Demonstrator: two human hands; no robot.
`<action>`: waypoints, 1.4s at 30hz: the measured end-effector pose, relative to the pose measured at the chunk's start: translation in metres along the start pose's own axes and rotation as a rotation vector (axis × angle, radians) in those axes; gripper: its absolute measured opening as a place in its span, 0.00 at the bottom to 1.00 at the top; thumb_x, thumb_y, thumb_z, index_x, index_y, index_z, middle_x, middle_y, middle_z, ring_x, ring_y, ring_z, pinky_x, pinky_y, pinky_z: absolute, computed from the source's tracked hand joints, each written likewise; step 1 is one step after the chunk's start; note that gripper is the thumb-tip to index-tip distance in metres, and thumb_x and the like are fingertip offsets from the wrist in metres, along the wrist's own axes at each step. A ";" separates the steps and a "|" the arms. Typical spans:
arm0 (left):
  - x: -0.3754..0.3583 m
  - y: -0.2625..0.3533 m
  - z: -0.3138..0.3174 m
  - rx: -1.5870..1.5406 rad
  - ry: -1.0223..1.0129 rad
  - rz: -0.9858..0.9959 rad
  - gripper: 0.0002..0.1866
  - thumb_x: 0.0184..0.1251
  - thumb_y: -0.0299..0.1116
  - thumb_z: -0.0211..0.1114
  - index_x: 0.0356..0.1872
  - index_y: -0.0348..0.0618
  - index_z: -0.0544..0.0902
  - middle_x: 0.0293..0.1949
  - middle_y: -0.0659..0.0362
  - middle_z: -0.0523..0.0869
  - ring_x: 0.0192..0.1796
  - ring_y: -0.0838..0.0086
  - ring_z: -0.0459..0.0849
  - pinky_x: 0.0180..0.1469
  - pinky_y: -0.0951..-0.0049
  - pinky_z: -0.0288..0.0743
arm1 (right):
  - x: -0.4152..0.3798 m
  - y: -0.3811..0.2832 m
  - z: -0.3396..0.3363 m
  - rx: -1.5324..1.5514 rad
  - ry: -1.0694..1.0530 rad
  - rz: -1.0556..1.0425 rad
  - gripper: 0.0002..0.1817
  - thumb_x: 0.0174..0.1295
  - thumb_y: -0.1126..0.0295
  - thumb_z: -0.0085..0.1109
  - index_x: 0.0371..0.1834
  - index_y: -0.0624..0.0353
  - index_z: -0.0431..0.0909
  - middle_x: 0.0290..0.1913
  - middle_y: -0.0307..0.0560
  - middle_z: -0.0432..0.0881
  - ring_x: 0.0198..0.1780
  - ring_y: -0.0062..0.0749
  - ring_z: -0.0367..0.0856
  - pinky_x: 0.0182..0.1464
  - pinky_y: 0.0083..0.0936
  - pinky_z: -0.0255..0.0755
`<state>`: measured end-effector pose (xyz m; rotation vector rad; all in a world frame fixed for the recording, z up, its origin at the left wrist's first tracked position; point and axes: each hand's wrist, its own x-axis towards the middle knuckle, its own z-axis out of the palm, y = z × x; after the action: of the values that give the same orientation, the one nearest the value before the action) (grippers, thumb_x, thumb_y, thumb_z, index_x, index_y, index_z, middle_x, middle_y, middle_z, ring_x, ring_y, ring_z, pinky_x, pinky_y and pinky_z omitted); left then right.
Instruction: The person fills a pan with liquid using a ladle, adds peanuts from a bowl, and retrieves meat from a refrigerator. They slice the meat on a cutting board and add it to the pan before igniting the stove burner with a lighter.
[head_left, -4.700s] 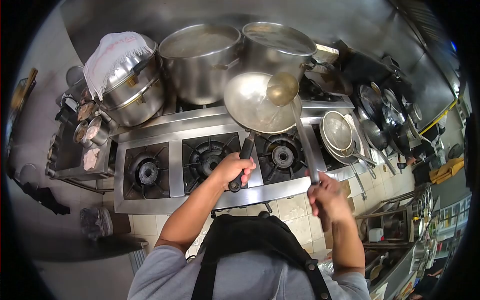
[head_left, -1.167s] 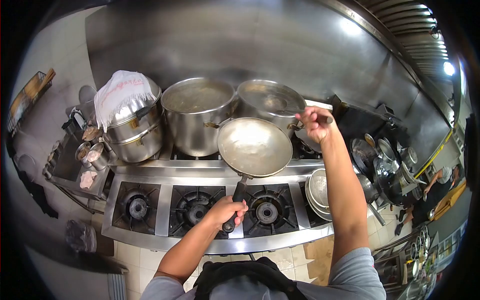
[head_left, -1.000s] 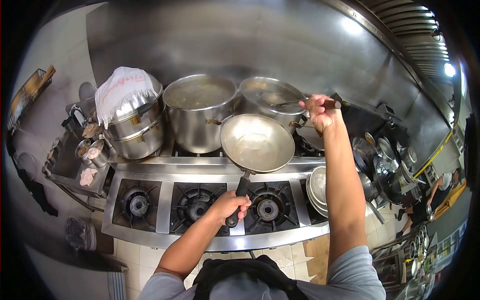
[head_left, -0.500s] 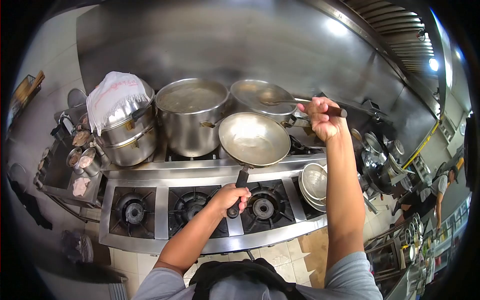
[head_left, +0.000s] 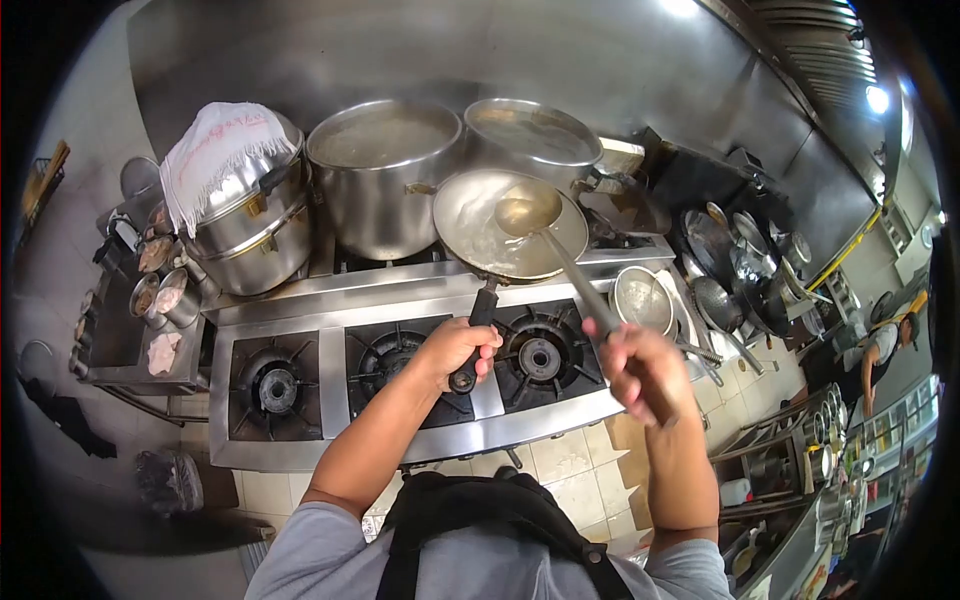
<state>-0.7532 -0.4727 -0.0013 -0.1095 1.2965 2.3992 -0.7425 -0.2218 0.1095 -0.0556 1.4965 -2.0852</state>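
Observation:
My left hand (head_left: 460, 352) is wrapped round the black handle of a frying pan (head_left: 470, 240), held above the back edge of the stove. Clear liquid shows in the pan. In my right hand (head_left: 645, 375), somewhat blurred, is the handle of a ladle (head_left: 528, 208), whose bowl is over the pan. Behind the pan stands a large open pot (head_left: 535, 135) of liquid. Another tall steel pot (head_left: 385, 190), also holding liquid, stands to its left.
A steamer pot (head_left: 250, 235) with a white cloth (head_left: 222, 155) on its lid stands at the left. Burners (head_left: 275, 390) line the stove front. To the right are a strainer (head_left: 642, 297) and several pans (head_left: 712, 305). Another person (head_left: 875, 365) is at the far right.
The ladle has moved from the back right pot to over the pan, and my right hand has come down and nearer. The camera view has shifted. My left hand still grips the pan handle.

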 end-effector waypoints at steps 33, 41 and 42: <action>0.033 -0.026 0.032 0.012 0.087 0.084 0.06 0.58 0.24 0.59 0.34 0.39 0.71 0.18 0.62 0.73 0.14 0.77 0.73 0.15 0.75 0.66 | 0.215 -0.139 -0.076 -0.671 0.142 -0.086 0.06 0.56 0.73 0.52 0.25 0.63 0.73 0.17 0.41 0.74 0.12 0.25 0.71 0.12 0.23 0.63; 0.033 -0.025 0.032 0.028 0.084 0.091 0.05 0.59 0.24 0.59 0.33 0.39 0.71 0.18 0.62 0.73 0.14 0.77 0.73 0.16 0.74 0.66 | 0.232 -0.183 -0.090 0.563 -0.267 0.072 0.26 0.57 0.80 0.49 0.55 0.82 0.52 0.23 0.43 0.73 0.16 0.21 0.72 0.12 0.13 0.60; 0.034 -0.024 0.032 0.036 0.085 0.089 0.04 0.58 0.26 0.59 0.31 0.40 0.72 0.17 0.62 0.74 0.15 0.77 0.74 0.18 0.75 0.67 | 0.222 -0.189 -0.080 0.629 -0.249 0.075 0.25 0.57 0.81 0.48 0.55 0.82 0.51 0.22 0.43 0.72 0.17 0.22 0.73 0.12 0.14 0.60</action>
<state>-0.7711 -0.4249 -0.0107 -0.1474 1.4105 2.4683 -1.0353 -0.2157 0.1835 -0.0173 0.6486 -2.2924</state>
